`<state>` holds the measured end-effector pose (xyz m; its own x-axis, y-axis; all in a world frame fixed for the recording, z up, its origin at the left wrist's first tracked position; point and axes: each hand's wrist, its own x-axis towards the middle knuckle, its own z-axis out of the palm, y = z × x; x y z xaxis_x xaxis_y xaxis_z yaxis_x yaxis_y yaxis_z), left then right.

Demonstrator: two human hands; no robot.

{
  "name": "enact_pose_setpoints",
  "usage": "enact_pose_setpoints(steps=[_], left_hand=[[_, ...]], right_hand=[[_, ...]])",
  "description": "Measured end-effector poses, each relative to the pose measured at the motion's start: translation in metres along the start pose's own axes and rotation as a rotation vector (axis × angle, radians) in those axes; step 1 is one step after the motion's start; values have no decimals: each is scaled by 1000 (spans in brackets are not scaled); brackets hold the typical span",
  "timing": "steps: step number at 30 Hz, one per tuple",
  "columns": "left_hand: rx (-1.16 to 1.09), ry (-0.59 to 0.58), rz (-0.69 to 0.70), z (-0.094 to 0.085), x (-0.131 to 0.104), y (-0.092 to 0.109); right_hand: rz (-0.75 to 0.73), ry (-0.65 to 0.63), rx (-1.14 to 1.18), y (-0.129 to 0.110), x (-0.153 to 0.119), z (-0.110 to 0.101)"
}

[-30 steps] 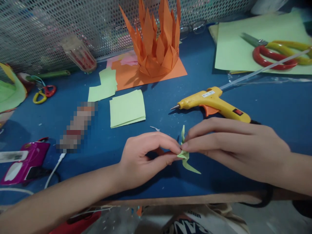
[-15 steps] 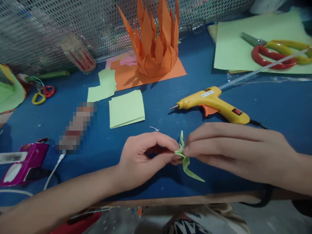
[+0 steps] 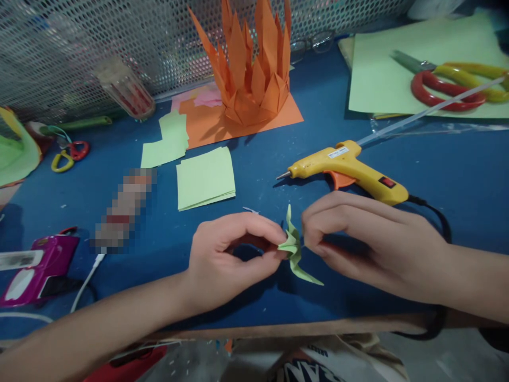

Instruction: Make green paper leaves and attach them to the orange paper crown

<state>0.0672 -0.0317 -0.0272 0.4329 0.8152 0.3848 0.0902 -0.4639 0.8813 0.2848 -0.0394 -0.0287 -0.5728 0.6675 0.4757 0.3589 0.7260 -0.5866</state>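
Observation:
Pinched between the thumb and fingertips of my left hand [image 3: 234,260] is a small light-green origami crane [image 3: 293,246]. One thin point of it stands up and another slants down to the right. My right hand [image 3: 369,249] is closed, its thumb and fingers curled together right beside the crane's right side. Whether those fingertips grip a bit of the paper is hidden. Just above the right hand lies a yellow glue gun [image 3: 350,167], a glue stick in its back and its nozzle facing left. A stack of green paper squares [image 3: 205,179] lies above my left hand.
An orange folded-paper piece [image 3: 256,90] with tall spikes stands on orange paper [image 3: 202,124] at the back. Scissors [image 3: 441,87] rest on green sheets at right. Small scissors [image 3: 67,154], a pixelated object [image 3: 124,209] with a cable and a purple object [image 3: 59,262] occupy the left.
My left hand and the crane have shifted slightly left. The right hand's fingers have curled in and drawn back a little, so more of the crane shows.

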Motion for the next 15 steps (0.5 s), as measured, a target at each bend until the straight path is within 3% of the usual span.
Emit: enact_pose_setpoints(steps=[5, 9, 12, 15], left_hand=[[-10, 78, -35, 0, 1, -1], [40, 175, -65, -2, 4, -2], [62, 193, -62, -2, 6, -1], [52, 172, -60, -1, 6, 1]], right_hand=[[-21, -42, 59, 3, 1, -2], [-156, -188, 112, 4, -1, -1], [-255, -283, 61, 4, -4, 1], [-312, -258, -100, 7, -4, -3]])
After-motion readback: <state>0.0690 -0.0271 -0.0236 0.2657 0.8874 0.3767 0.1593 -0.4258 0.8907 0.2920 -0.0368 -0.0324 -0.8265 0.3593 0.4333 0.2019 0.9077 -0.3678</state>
